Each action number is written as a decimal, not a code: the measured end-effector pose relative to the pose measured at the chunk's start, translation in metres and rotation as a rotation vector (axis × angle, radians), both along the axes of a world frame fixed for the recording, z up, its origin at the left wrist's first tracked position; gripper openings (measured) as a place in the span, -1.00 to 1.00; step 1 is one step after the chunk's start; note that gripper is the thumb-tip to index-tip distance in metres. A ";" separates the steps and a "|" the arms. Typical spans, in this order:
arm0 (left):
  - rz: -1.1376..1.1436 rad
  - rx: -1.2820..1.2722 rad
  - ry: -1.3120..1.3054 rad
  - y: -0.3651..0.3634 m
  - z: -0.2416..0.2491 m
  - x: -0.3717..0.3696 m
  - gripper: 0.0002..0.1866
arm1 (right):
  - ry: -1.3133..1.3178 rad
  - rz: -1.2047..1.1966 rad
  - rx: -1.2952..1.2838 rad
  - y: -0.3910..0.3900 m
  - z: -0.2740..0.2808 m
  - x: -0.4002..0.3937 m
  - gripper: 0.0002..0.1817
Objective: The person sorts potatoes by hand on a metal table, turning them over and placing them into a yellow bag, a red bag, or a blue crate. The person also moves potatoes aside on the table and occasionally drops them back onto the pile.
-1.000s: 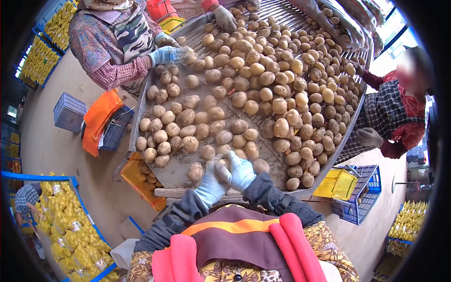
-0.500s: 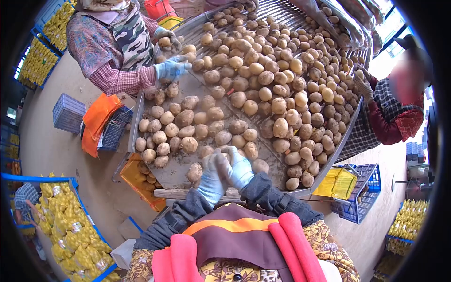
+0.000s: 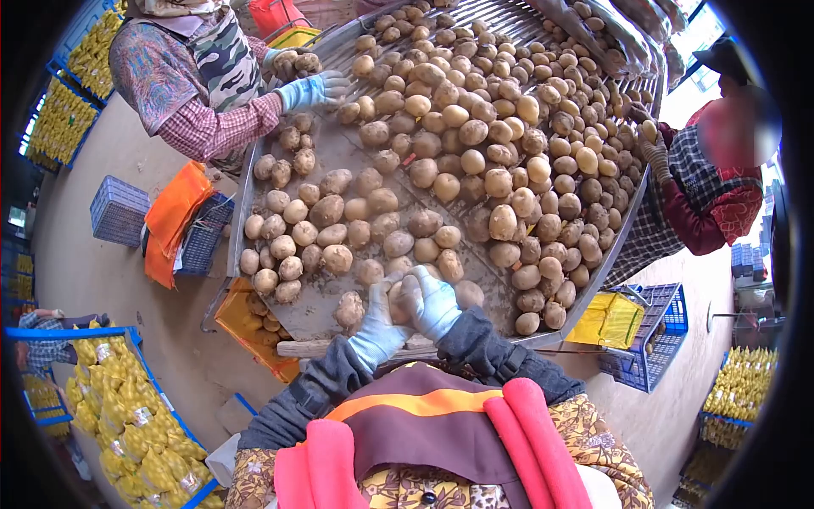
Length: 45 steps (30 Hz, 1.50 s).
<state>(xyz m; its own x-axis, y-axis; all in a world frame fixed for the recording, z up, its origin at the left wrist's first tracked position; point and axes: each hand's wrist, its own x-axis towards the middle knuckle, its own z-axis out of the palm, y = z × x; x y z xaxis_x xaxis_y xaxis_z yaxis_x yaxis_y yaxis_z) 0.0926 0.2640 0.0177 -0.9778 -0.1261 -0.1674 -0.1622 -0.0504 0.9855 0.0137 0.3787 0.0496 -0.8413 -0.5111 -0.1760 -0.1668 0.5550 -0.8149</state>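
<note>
Cupping a potato (image 3: 398, 299) between both gloved hands.
Left hand (image 3: 379, 327) and right hand (image 3: 436, 302) curling half-closed around it at the tray's (image 3: 315, 316) near edge.

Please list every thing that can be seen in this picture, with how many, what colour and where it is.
potatoes: too many to count, tan and brown, spread over the table
sorting table: one, grey metal, centre
co-workers: two, one at the upper left in plaid sleeves, one at the right
blue crates: at least three, on the floor left and right of the table
orange bags: one draped on a left crate, one open with potatoes below the table's near left corner
yellow bag: one, in the right crate
yellow net sacks: many, filled, lower left, upper left and far right
left hand: pale glove, at the table's near edge, grip around a potato
right hand: pale glove, on the same potato
</note>
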 end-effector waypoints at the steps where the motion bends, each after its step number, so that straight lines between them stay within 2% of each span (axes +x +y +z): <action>1: -0.023 0.004 -0.017 -0.001 0.002 0.000 -0.02 | -0.005 -0.001 -0.009 0.001 -0.001 -0.001 -0.67; 3: -0.045 0.006 -0.028 -0.007 0.014 -0.003 -0.02 | -0.005 -0.001 -0.019 0.007 -0.001 -0.007 -0.67; 5: 0.003 0.524 -0.265 -0.016 0.036 -0.006 -0.13 | -0.056 0.134 -0.089 0.021 0.005 -0.015 -0.63; 6: -0.079 0.597 -0.237 -0.024 0.025 -0.006 -0.18 | 0.004 0.232 -0.129 0.029 0.009 -0.019 -0.51; 7: -0.075 0.599 -0.234 -0.028 0.039 -0.014 -0.18 | 0.005 0.236 -0.127 0.031 0.014 -0.021 -0.51; 9: -0.592 0.338 -0.468 -0.039 0.065 -0.033 -0.32 | 0.369 0.433 -0.268 0.032 0.029 -0.028 -0.35; 10: -0.429 0.447 -0.253 -0.034 0.065 -0.014 -0.45 | 0.430 0.563 -0.168 0.032 0.044 -0.031 -0.28; 11: -0.433 0.446 -0.254 -0.034 0.063 -0.015 -0.45 | 0.430 0.559 -0.168 0.031 0.050 -0.035 -0.28; 13: -0.736 0.415 -0.202 -0.033 0.066 -0.021 -0.51 | 0.497 0.885 -0.054 0.029 0.056 -0.039 -0.31; 14: -0.744 0.473 -0.312 -0.030 0.068 -0.023 -0.37 | 0.458 0.888 -0.034 0.027 0.060 -0.035 -0.39; 17: -0.693 0.612 -0.367 -0.033 0.068 -0.017 -0.38 | 0.303 0.924 0.088 0.023 0.063 -0.031 -0.51; 18: -0.677 0.544 -0.334 -0.032 0.069 -0.015 -0.38 | 0.326 0.920 0.077 0.024 0.064 -0.030 -0.58; 19: -0.678 0.542 -0.337 -0.030 0.069 -0.012 -0.38 | 0.326 0.918 0.074 0.025 0.064 -0.029 -0.58; 21: -0.608 0.368 -0.276 -0.026 0.068 -0.008 -0.43 | 0.319 0.872 0.031 0.028 0.060 -0.027 -0.63; 22: -0.596 0.435 -0.285 -0.024 0.072 -0.010 -0.44 | 0.317 0.869 0.032 0.029 0.057 -0.027 -0.63; 27: -0.541 0.437 -0.235 -0.024 0.056 -0.005 -0.39 | 0.326 0.804 -0.064 0.028 0.047 -0.030 -0.71; 28: -0.537 0.504 -0.301 -0.026 0.053 -0.004 -0.37 | 0.328 0.804 -0.064 0.028 0.046 -0.030 -0.71; 29: -0.532 0.571 -0.365 -0.027 0.048 -0.004 -0.33 | 0.253 0.688 -0.049 0.027 0.043 -0.029 -0.75; 30: -0.564 0.259 -0.255 -0.022 0.026 -0.006 -0.27 | 0.183 0.570 -0.036 0.026 0.039 -0.028 -0.80; 31: -0.588 -0.052 -0.145 -0.016 0.026 -0.013 -0.21 | 0.176 0.450 -0.090 0.025 0.026 -0.026 -0.86; 32: -0.505 0.018 -0.251 -0.020 0.031 -0.009 -0.28 | 0.057 0.418 -0.094 0.027 0.014 -0.024 -0.84; 33: -0.497 0.019 -0.247 -0.022 0.028 -0.013 -0.28 | -0.062 0.386 -0.100 0.028 0.003 -0.026 -0.81; 35: -0.548 0.078 -0.270 -0.026 0.019 -0.016 -0.26 | -0.456 0.208 -0.372 0.025 -0.017 -0.029 -0.79; 36: -0.548 0.219 -0.290 -0.027 0.028 -0.021 -0.23 | -0.618 0.165 -0.421 0.025 -0.005 -0.036 -0.77; 37: -0.504 0.276 -0.286 -0.028 0.025 -0.020 -0.22 | -0.397 0.239 -0.483 0.022 -0.025 -0.046 -0.76; 38: -0.473 0.386 -0.287 -0.028 0.024 -0.019 -0.23 | -0.719 0.057 -0.563 0.030 -0.040 -0.046 -0.77; 39: -0.442 0.493 -0.284 -0.028 0.024 -0.018 -0.23 | -1.035 -0.133 -0.634 0.030 -0.033 -0.048 -0.78; 40: -0.443 0.491 -0.285 -0.029 0.017 -0.016 -0.23 | -1.263 0.093 -0.763 0.040 -0.014 -0.062 -0.78; 41: -0.411 0.605 -0.269 -0.031 0.005 -0.015 -0.24 | -1.223 -0.104 -0.680 0.044 0.005 -0.059 -0.77; 42: -0.378 0.720 -0.254 -0.033 -0.001 -0.015 -0.25 | -1.217 -0.106 -0.649 0.054 0.011 -0.061 -0.73; 43: -0.379 0.719 -0.254 -0.036 0.002 -0.014 -0.25 | -1.213 -0.109 -0.616 0.072 0.013 -0.065 -0.69; 45: -0.248 0.940 -0.324 -0.040 0.015 -0.010 -0.21 | -1.032 0.138 -0.459 0.123 0.000 -0.077 -0.67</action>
